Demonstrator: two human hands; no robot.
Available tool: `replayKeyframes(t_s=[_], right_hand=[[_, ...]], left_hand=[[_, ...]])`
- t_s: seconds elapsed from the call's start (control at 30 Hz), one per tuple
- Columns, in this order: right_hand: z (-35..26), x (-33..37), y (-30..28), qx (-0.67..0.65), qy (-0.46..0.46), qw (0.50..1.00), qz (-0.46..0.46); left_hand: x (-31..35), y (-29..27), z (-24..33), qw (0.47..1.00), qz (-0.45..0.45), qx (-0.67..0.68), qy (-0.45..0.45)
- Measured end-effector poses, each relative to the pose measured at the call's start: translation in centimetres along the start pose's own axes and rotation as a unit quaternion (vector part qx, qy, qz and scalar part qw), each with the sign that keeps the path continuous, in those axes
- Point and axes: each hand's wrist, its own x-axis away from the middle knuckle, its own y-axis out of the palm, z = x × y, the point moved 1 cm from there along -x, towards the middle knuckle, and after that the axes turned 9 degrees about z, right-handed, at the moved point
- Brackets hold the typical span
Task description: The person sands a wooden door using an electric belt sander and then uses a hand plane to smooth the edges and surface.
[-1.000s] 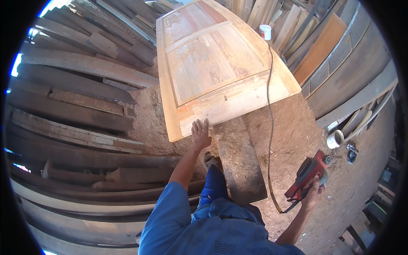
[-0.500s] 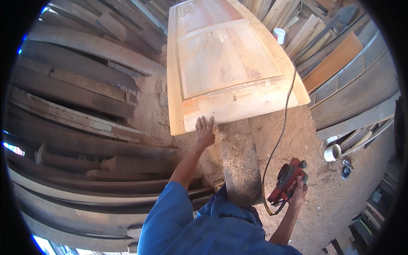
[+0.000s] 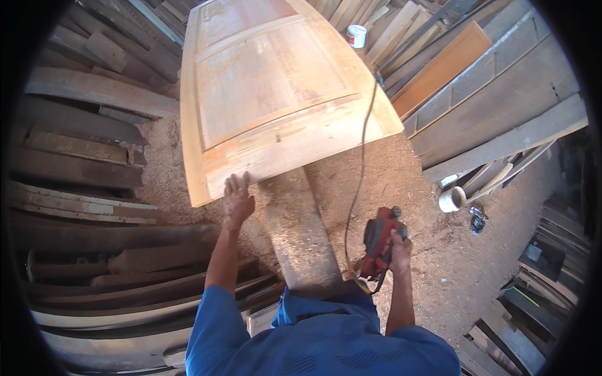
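Observation:
A pale wooden panel door (image 3: 269, 81) lies flat in front of me, its near end toward my body. My left hand (image 3: 239, 199) rests on that near end close to the left corner, fingers stretched out over the edge. Off to the right and lower than the door, my right hand (image 3: 399, 252) grips a red and black electric planer (image 3: 379, 241) by its handle. The planer is held in the air, apart from the door. Its dark cord (image 3: 355, 194) runs up across the door's right corner.
Under the door's near end stretches a shavings-covered plank (image 3: 301, 232). Stacked boards (image 3: 81, 153) fill the left side. To the right stand leaning planks (image 3: 495, 119), a white bucket (image 3: 451, 199) and a small dark tool (image 3: 478, 220). A white can (image 3: 357, 36) sits beyond the door.
The whole scene has shifted leftward in the picture as my view turned right. The planer is slightly blurred and tilted a little differently in my right hand. My left hand stays on the door.

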Motion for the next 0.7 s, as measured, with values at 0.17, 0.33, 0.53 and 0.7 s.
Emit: replayKeyframes(t_s=[0.17,0.33,0.53,0.7], right_hand=[[-0.7,-2.6,-2.9,0.021,0.026,0.997,-0.065],[-1.4,-4.6,-8.4,0.112,0.007,0.988,-0.11],[-5.6,-3.7,-17.4,0.183,0.02,0.98,-0.074],[-5.7,-4.9,-22.6,0.152,0.01,0.987,-0.04]], left_hand=[[-1.2,0.4,1.2,0.999,0.018,0.012,-0.033],[-3.5,-1.0,9.0,0.996,-0.008,0.086,-0.005],[-2.8,3.4,33.3,0.888,-0.072,0.44,-0.116],[-6.5,7.7,44.7,0.791,-0.123,0.532,-0.276]])
